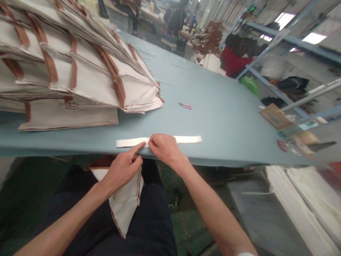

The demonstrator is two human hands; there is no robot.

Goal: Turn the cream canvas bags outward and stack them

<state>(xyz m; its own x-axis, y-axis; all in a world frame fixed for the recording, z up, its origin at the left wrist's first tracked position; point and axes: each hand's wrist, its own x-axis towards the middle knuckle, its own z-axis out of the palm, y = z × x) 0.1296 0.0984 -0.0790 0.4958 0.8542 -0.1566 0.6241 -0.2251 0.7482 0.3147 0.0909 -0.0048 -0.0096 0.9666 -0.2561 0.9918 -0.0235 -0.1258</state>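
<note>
A narrow white fabric strip lies flat along the front edge of the blue-covered table. Over its middle, my right hand is closed, with thumb and fingertips pinching the strip. Just left of that pinch, my left hand reaches in with its index finger stretched onto the strip and its thumb apart; the remaining fingers curl under and are partly hidden. Below the left hand, a cream fabric piece with brown edging hangs over my lap, and whether the curled fingers touch it I cannot tell.
A tall pile of cream fabric pieces with brown straps covers the table's left side. Pink-handled thread snips lie on the blue tabletop. At right are shelving, a cardboard box and stacked white cloth.
</note>
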